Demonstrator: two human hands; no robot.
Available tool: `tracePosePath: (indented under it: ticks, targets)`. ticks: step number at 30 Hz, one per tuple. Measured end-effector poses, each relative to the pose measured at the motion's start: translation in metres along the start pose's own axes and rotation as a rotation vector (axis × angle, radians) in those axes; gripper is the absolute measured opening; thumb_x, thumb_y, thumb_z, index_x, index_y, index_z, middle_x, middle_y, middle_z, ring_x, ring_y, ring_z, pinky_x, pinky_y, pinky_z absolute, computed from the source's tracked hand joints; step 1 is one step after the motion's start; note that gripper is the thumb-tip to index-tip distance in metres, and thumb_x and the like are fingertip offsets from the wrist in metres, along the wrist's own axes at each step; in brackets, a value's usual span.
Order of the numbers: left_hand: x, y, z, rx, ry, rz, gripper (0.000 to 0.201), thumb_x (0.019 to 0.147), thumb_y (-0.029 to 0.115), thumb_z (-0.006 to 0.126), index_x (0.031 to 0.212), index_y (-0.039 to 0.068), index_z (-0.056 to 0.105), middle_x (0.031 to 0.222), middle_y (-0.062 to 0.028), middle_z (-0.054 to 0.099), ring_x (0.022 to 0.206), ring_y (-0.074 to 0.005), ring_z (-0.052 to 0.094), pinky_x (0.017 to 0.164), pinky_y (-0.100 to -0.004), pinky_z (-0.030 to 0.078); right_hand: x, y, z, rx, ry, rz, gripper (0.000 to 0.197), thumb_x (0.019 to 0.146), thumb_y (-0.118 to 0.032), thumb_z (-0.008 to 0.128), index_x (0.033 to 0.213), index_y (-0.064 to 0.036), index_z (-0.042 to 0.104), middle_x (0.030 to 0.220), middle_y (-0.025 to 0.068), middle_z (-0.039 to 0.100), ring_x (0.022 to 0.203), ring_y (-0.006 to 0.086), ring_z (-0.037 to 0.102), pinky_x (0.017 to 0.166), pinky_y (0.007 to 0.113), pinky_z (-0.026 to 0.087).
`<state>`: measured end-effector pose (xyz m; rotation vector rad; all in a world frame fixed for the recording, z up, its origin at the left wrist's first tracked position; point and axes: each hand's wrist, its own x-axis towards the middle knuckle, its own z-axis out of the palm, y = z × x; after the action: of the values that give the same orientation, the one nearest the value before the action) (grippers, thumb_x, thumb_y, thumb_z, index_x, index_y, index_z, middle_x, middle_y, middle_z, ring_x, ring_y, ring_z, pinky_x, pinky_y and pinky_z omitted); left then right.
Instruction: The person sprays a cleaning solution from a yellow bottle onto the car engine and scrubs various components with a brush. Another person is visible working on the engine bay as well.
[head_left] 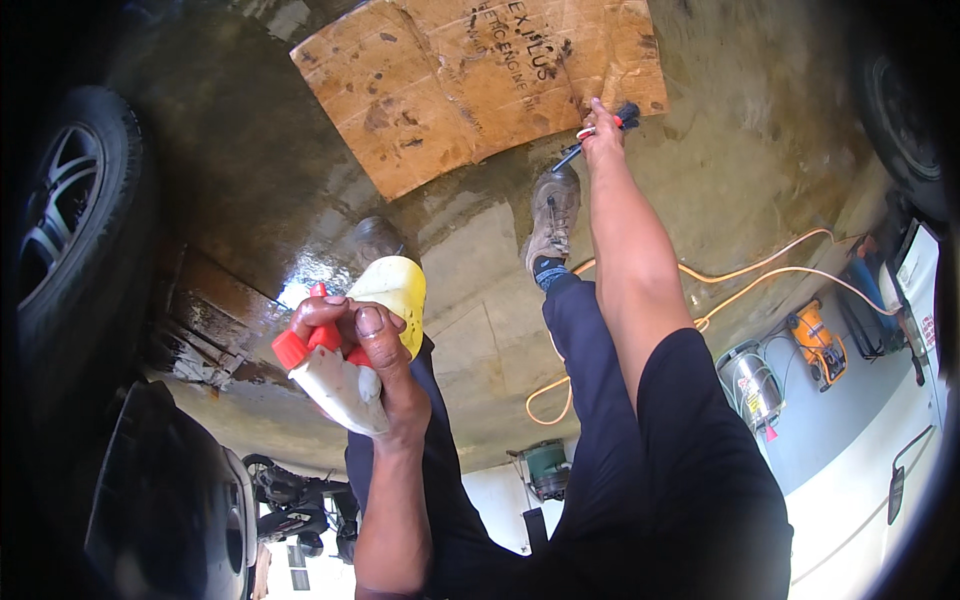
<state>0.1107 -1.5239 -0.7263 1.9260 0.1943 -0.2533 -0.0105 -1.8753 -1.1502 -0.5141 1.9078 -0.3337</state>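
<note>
My left hand (388, 365) is closed around the neck of a spray bottle (402, 290). The bottle has a yellow body and a red and white trigger head, and it lies tilted in the grip. Dark grime marks the fingers. Farther forward on the right, my right hand (602, 140) is wrapped round the handle of a brush (628, 116). Black bristles stick out on one side of that fist and a thin dark rod on the other, with red at the grip. The right arm reaches out over the floor, above my right shoe (553, 215).
A stained cardboard sheet (430, 90) lies on the wet floor (500, 240) ahead. Wheels stand at left (70, 200) and right (905, 130). An orange hose (750, 277) snakes along the right. Beyond it are an orange machine (820, 342), a metal tank (752, 388) and a green machine (546, 465).
</note>
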Motion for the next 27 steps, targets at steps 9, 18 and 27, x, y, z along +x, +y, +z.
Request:
tracePosePath:
  ticks: [9,18,27]
  targets:
    - [-0.018,-0.016,-0.016,-0.007,0.034,0.002,0.028,0.105,0.010,0.069,0.127,0.001,0.053,0.094,-0.0027,0.062,0.080,-0.0103,0.064,0.117,-0.0436,0.042,-0.012,-0.001,0.002,-0.231,-0.063,0.067,0.048,0.082,-0.044,0.099,0.079,-0.0195,0.057,0.058,-0.0039,0.046,0.044,0.0126,0.037,0.045,0.030,0.031]
    - [-0.040,-0.058,-0.050,-0.097,0.092,-0.002,0.028,0.104,0.005,0.069,0.127,-0.003,0.054,0.119,-0.0125,0.059,0.103,-0.0191,0.062,0.117,-0.0429,0.044,-0.107,-0.048,-0.024,0.064,-0.681,-0.232,0.028,0.095,-0.029,0.088,0.109,-0.0148,0.068,0.081,-0.0026,0.067,0.053,0.0096,0.050,0.047,0.027,0.040]
    - [-0.105,0.052,-0.197,0.110,0.168,0.161,0.023,0.100,-0.002,0.067,0.123,-0.002,0.062,0.099,-0.0181,0.068,0.089,-0.0344,0.069,0.083,-0.0451,0.057,-0.496,-0.301,-0.089,-0.047,-0.722,-1.101,0.031,0.096,-0.005,0.075,0.125,0.0030,0.072,0.113,0.0098,0.075,0.092,0.0219,0.074,0.077,0.037,0.061]
